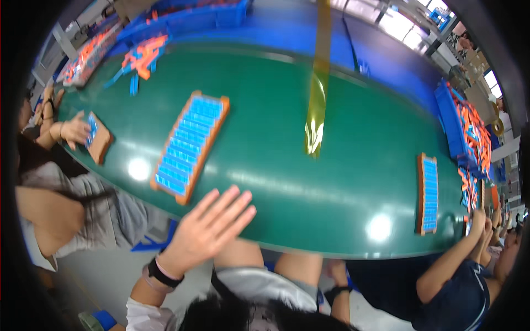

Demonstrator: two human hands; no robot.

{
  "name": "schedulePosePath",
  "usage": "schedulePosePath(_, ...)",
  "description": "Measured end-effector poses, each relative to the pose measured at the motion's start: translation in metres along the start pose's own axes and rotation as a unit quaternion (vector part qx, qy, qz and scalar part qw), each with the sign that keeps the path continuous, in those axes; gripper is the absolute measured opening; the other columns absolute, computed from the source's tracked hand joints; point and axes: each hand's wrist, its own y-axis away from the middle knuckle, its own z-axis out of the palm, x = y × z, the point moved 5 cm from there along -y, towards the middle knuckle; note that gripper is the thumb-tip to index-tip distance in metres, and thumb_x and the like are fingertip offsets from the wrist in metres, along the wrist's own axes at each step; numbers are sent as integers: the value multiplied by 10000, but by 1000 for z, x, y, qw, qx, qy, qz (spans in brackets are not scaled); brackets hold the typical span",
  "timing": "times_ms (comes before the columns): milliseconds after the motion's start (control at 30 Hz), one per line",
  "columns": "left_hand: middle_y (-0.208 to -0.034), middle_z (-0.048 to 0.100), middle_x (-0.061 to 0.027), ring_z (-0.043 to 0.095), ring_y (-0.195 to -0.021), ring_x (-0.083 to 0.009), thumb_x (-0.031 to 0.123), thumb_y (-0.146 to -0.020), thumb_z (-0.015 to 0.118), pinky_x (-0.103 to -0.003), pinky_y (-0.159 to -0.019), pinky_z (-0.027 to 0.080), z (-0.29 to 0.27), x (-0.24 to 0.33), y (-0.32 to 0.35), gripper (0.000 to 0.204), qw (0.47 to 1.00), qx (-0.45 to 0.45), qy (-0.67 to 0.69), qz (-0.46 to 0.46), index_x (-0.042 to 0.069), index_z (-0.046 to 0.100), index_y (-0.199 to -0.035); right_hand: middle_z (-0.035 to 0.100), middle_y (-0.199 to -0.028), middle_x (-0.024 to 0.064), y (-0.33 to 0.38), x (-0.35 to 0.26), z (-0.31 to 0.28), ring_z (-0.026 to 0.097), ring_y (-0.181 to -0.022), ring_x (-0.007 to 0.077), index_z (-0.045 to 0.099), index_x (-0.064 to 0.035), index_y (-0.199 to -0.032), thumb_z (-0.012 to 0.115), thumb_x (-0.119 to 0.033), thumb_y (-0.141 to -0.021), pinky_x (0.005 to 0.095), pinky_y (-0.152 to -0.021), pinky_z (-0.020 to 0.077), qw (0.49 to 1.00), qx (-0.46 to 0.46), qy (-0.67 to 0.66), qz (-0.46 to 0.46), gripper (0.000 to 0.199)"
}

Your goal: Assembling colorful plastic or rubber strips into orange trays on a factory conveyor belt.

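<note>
Reaching out over the near edge of the green table [331, 182], my left hand [207, 226] is spread wide and flat, fingers fanned and pointing toward one o'clock, holding nothing. My right hand is out of the picture.

What I am going for is the long tray [190, 146], an orange-brown frame packed with rows of small blue pieces. It lies at eleven o'clock from my fingertips, just beyond them and not touched, slanting from its near corner at seven o'clock up to one o'clock.

To do this well, I would judge the safest contact to be on the frame's near short end or its long rim, not on the blue rows, since loose pieces would probably shift under a palm. Keeping the hand flat and low suits a slide across the smooth surface; a lift by one end would likely tip the load. With only one hand here, I would move slowly and keep the tray level.

A yellow strip [317, 99] hangs over the table at twelve o'clock, well apart from my reach. A second tray [428, 193] lies near the far right edge at three o'clock. At nine o'clock a co-worker's hand [74, 129] grips a small tray [99, 138]. Blue bins of orange and blue parts [475, 132] stand at two o'clock.
</note>
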Motion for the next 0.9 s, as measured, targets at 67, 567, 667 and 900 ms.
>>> schedulePosePath(67,-1264,430,-107,422,-1163,-248,128,-770,453,-383,-962,344,24,-6,-21,445,999,-20,33,34,59,448,-1210,570,-692,144,-36,61,21,538,-630,227,570,39,-889,447,-184,-850,391,-591,439,974,60,-205,-74,258)
schedulePosePath(567,-1325,344,-154,336,-1229,-274,234,-828,406,-407,-1022,241,26,2,-2,478,985,-160,9,63,77,366,-1278,591,-731,155,-242,-46,41,536,-602,205,566,44,-854,491,-216,-845,365,-550,432,941,236,116,-214,270)
schedulePosePath(667,-1363,277,-165,292,-1253,-284,248,-832,382,-397,-1037,209,22,-3,-2,506,987,-131,87,35,55,336,-1297,596,-738,157,-201,-31,58,536,-596,201,565,45,-847,500,-222,-844,360,-541,431,921,284,189,-189,275)
schedulePosePath(900,-1313,358,-164,359,-1214,-282,95,-771,417,-387,-1002,285,37,1,-19,499,998,-39,13,39,46,377,-1265,606,-756,163,41,82,213,535,-583,191,563,47,-831,521,-237,-842,348,-522,427,883,335,328,31,287)
